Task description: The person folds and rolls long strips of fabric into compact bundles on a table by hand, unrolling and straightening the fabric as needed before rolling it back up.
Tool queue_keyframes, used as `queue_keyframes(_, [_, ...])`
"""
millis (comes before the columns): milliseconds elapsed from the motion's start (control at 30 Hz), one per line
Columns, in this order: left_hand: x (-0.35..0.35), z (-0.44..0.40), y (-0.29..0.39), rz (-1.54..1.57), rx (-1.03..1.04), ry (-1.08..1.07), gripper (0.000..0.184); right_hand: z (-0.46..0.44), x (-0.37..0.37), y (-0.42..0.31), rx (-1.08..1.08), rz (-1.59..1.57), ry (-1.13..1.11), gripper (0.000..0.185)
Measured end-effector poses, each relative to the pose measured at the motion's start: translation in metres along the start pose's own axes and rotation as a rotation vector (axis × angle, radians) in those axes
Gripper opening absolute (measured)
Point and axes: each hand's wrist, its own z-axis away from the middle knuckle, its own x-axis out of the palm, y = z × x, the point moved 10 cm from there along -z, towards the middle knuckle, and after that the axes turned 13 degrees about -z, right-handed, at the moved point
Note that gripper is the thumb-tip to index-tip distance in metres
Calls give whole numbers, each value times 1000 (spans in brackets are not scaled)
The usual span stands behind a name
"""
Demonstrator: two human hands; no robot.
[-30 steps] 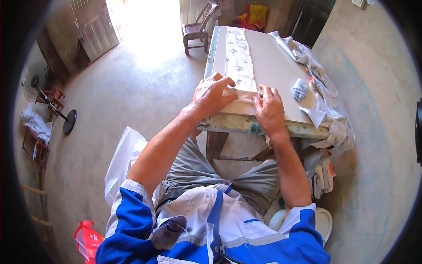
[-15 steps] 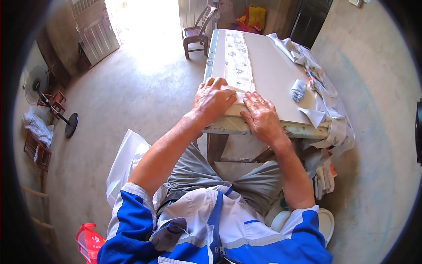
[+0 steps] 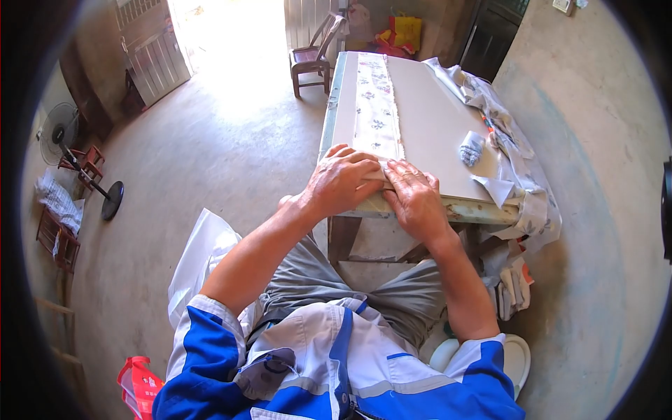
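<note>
- Left hand (image 3: 343, 180): fingers bent, pinching the near end of the strip against the thumb.
- Floral fabric strip (image 3: 378, 112): lay lengthwise on the table (image 3: 437, 115), near end at both hands.
- Right hand (image 3: 418, 203): fingers pressed together over the strip's end; thumb grip could not be determined.
- Bundle (image 3: 471, 149): rested right of the strip.

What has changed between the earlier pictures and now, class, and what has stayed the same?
The right hand moved left, close beside the left hand, its fingers now flatter over the near end of the patterned strip. Both hands came towards the table's near edge. The bundle and chair stayed put.
</note>
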Motion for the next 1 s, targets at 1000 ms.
queue_keyframes(1000, [-10,-1,-13,94,-45,63,24,-7,-30,22,38,-223,240,29])
